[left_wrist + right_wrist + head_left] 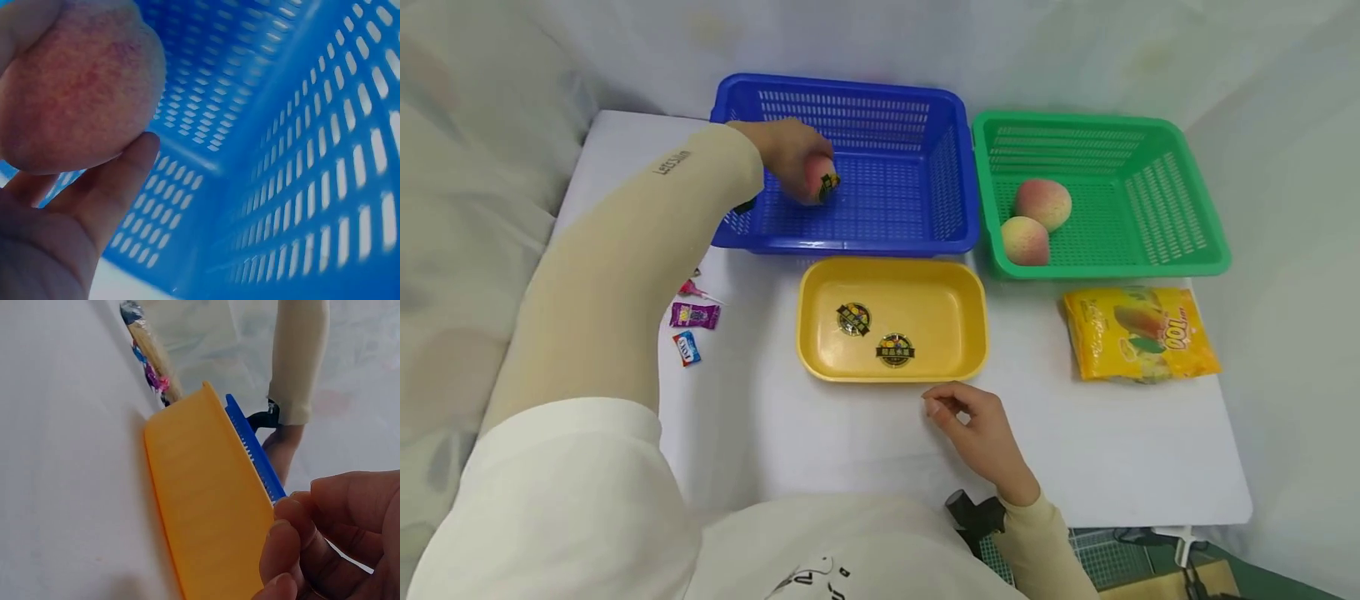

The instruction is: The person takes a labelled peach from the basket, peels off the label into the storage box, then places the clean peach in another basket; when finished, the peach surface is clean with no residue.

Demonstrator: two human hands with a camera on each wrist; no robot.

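My left hand (790,158) reaches into the blue basket (880,100) and grips a peach (818,180) that bears a dark round sticker. In the left wrist view the peach (75,81) fills the upper left, my thumb (119,181) under it, with the blue basket wall (300,156) all around. My right hand (973,421) rests on the white table just in front of the yellow tray (820,350), its fingers loosely curled and holding nothing. Two round stickers (874,332) lie in the tray. The right wrist view shows my curled fingers (325,544) beside the yellow tray wall (200,500).
A green basket (1187,142) at the back right holds two peaches (1033,221). A yellow snack bag (1138,333) lies in front of it. Small candy wrappers (694,325) lie left of the yellow tray. The table edge runs close on the right and front.
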